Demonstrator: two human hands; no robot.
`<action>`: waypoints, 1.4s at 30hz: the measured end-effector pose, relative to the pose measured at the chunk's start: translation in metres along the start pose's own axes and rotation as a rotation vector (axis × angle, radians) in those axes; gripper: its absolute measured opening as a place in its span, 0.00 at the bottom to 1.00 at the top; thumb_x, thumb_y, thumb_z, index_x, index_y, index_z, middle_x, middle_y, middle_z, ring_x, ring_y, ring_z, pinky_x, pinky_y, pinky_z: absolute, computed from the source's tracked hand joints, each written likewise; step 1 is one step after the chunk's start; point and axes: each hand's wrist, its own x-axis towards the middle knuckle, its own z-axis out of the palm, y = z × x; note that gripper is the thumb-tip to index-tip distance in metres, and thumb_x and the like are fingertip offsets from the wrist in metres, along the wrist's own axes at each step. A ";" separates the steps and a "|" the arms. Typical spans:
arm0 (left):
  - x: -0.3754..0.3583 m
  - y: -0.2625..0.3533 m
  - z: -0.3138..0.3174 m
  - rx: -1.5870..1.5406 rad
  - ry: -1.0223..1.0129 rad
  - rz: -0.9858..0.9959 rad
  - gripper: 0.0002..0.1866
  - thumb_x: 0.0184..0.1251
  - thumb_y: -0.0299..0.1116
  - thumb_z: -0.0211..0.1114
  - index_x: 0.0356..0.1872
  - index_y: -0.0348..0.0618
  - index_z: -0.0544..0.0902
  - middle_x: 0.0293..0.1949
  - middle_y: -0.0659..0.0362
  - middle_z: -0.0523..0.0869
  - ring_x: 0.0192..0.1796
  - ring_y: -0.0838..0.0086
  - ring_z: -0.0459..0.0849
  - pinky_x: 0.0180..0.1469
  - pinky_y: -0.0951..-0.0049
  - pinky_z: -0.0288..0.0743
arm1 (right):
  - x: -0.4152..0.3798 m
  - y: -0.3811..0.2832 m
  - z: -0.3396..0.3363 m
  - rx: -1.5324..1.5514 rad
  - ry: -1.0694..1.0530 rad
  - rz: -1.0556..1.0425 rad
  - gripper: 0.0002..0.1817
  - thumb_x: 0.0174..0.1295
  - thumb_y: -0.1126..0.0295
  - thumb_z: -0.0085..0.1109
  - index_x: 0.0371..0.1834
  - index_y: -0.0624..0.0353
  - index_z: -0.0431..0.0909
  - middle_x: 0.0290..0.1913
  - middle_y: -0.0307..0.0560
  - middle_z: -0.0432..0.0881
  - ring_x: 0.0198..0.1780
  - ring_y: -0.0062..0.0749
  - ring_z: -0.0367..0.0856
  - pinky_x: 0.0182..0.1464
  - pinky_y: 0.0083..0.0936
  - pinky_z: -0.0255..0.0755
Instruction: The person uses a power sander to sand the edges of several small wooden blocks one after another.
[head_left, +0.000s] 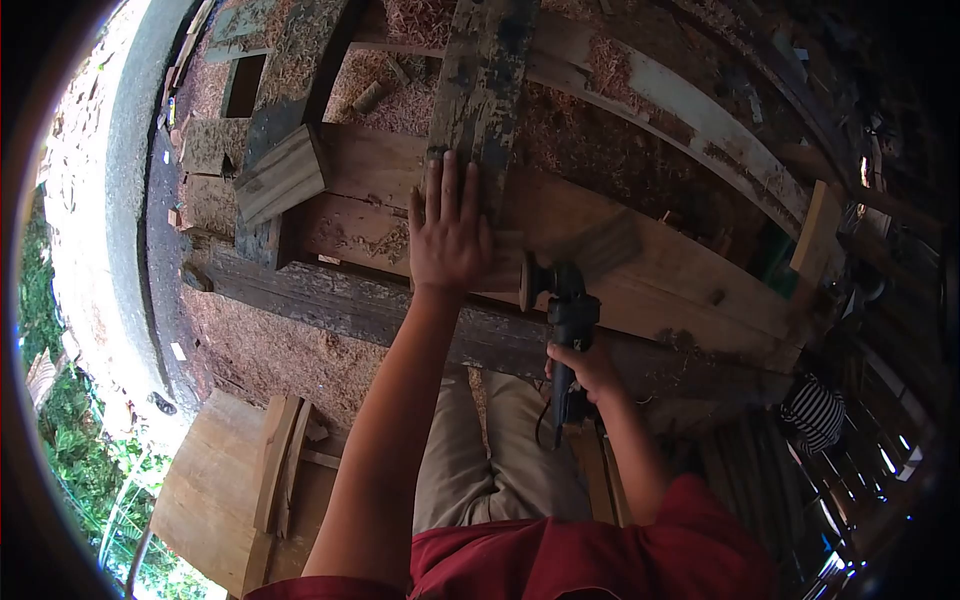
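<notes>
My left hand [450, 235] lies flat with its fingers stretched out, at the lower end of a worn, paint-flaked plank [482, 90] and over a wide reddish board [350, 165]. To its right, my right hand [585, 368] is wrapped round the body of a black angle grinder [572, 325]. The grinder's round disc [528, 282] stands edge-on, close to the left hand's wrist, near a small piece of wood that is partly hidden. Whether the disc touches that wood, I cannot tell.
A short wood block [283, 178] rests on the left of the bench. A dark beam [300, 290] crosses in front of me. Wood shavings [270, 345] cover the ground. A plywood sheet [205, 485] lies lower left, and striped cloth [812, 412] is at the right.
</notes>
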 end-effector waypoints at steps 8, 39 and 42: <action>-0.001 -0.002 0.002 0.002 0.035 0.014 0.41 0.79 0.43 0.54 0.91 0.47 0.61 0.91 0.47 0.58 0.92 0.47 0.57 0.86 0.36 0.58 | 0.011 -0.002 0.011 0.062 0.032 -0.094 0.25 0.62 0.75 0.79 0.57 0.59 0.73 0.38 0.47 0.85 0.31 0.36 0.90 0.34 0.38 0.86; -0.103 -0.088 -0.003 -0.916 0.086 -0.463 0.31 0.70 0.44 0.83 0.66 0.32 0.87 0.62 0.43 0.90 0.66 0.53 0.88 0.71 0.55 0.78 | -0.049 0.070 0.007 0.117 0.287 -0.166 0.12 0.65 0.70 0.78 0.44 0.62 0.84 0.33 0.46 0.88 0.30 0.36 0.91 0.32 0.36 0.85; -0.090 -0.078 -0.029 -0.879 -0.112 -0.481 0.30 0.71 0.42 0.83 0.65 0.30 0.86 0.58 0.44 0.92 0.64 0.58 0.89 0.70 0.59 0.79 | -0.053 0.069 0.015 0.157 0.281 -0.173 0.14 0.65 0.72 0.78 0.49 0.61 0.82 0.34 0.46 0.88 0.30 0.36 0.91 0.34 0.36 0.85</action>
